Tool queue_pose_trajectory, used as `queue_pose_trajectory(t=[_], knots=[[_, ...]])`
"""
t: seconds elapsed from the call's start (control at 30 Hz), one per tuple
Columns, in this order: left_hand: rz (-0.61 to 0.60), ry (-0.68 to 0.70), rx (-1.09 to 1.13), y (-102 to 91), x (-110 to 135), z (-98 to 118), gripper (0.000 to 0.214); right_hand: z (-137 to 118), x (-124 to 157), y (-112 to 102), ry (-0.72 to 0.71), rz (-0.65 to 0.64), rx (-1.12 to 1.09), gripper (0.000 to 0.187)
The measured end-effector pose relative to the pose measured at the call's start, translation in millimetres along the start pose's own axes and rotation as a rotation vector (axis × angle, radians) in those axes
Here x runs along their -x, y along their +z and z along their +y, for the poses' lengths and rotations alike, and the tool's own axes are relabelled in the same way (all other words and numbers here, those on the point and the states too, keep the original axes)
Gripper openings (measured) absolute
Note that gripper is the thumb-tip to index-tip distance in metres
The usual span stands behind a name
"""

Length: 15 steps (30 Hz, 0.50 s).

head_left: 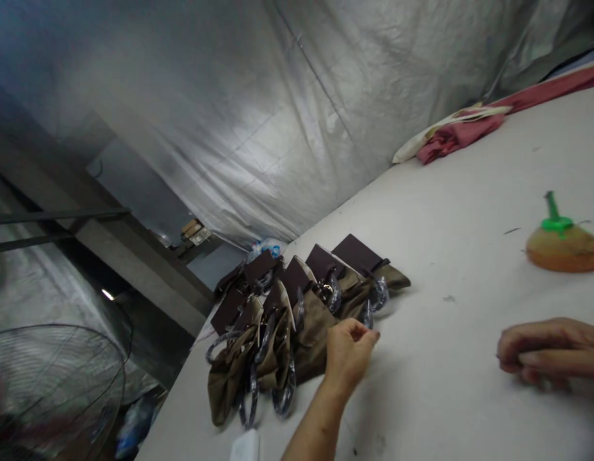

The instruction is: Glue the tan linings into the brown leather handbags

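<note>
Dark brown and olive bags [318, 320] lie bunched together on a pale table, their loop handles [284, 390] wrapped in clear plastic. My left hand [347, 355] is closed in a pinch at the near right side of the bags. A plastic-wrapped handle [368, 314] shows just beyond its fingertips; whether the fingers grip it I cannot tell. Over the table at the right edge, my right hand [551, 352] has its fingers curled in towards the thumb, slightly blurred. What it holds, if anything, is hidden.
Behind my right hand stands a squat bottle [563, 246] of orange-brown content with a green nozzle. Red and cream cloth [462, 131] lies along the far table edge, by hanging plastic sheeting [287, 121]. A white object [245, 446] is at the near edge; a wire-guard fan [56, 384] stands left.
</note>
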<state>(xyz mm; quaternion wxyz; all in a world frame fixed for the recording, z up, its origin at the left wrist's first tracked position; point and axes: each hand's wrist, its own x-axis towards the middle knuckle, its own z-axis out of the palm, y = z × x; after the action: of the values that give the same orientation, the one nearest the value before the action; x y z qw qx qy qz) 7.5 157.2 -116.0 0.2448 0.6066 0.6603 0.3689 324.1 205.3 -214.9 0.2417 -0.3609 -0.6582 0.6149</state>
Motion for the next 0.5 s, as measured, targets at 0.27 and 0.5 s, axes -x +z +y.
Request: queue_pose_trajectory(t=[0.27, 0.5], knots=[[0.038, 0.285, -0.539, 33.6, -83, 40, 0.023, -21, 13, 18, -0.042, 0.031, -0.054, 0.045], [0.002, -0.017, -0.673, 75.5, -141, 61, 0.04, -33, 17, 14, -0.017, 0.003, 0.128, 0.037]])
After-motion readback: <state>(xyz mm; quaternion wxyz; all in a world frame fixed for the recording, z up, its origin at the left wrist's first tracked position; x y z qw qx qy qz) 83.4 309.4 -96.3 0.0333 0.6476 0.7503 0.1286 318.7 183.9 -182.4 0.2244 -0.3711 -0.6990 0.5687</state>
